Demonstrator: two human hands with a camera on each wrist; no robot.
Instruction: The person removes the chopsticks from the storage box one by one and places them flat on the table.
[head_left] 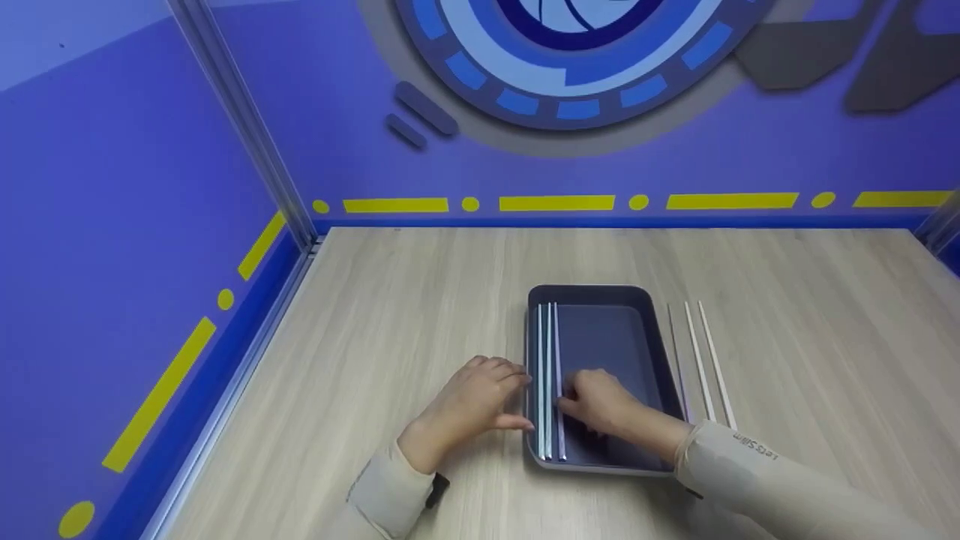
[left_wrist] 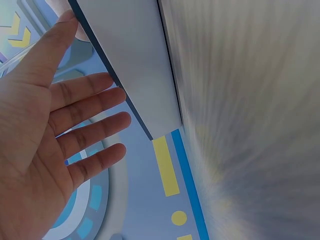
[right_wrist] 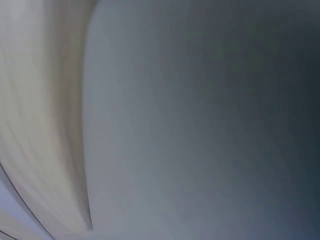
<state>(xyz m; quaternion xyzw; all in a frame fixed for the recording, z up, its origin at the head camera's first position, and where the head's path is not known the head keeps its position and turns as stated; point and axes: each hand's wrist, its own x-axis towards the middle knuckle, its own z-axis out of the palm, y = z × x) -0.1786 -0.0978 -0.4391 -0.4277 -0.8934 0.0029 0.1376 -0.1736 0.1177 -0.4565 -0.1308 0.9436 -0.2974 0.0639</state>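
Observation:
A dark rectangular tray (head_left: 611,337) sits on the wooden table. Three slim metallic chopsticks (head_left: 549,375) lie lengthwise along its left side, side by side. My right hand (head_left: 604,403) reaches into the tray with curled fingers, pinching the rightmost of these chopsticks (head_left: 560,435) near its middle. At the tray's left edge is my left hand (head_left: 474,397), its thumb apart from its other fingers. In the left wrist view those fingers (left_wrist: 92,107) extend loosely against the rim, beside the pale outer wall (left_wrist: 135,60). The right wrist view shows only a blurred grey surface, no fingers.
Right of the tray, three more chopsticks (head_left: 697,360) lie on the table (head_left: 405,300), their near ends hidden by the right sleeve (head_left: 780,472). Blue printed panels (head_left: 525,172) with yellow marks stand behind and at the left.

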